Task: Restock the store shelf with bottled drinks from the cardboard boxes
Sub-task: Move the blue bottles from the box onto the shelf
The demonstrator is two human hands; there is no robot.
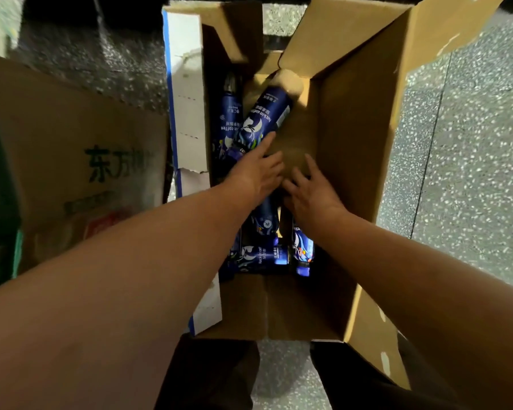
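An open cardboard box (353, 137) stands on the floor below me with several dark blue coffee bottles lying loose inside. One tilted bottle (267, 113) leans across the box's far half, its pale bottom end up. My left hand (258, 170) reaches into the box, fingers spread, touching that bottle's lower end. My right hand (311, 190) is beside it, fingers apart, over the box's bare cardboard bottom. More blue bottles (264, 255) lie under my wrists near the box's near end. Another bottle (230, 113) lies along the left wall.
A second cardboard box (80, 173) with green printed characters stands close on the left. The open box's flaps (350, 39) stick up at the far right and near right. Speckled grey floor (471, 173) lies to the right. My dark trouser legs (214, 377) are below the box.
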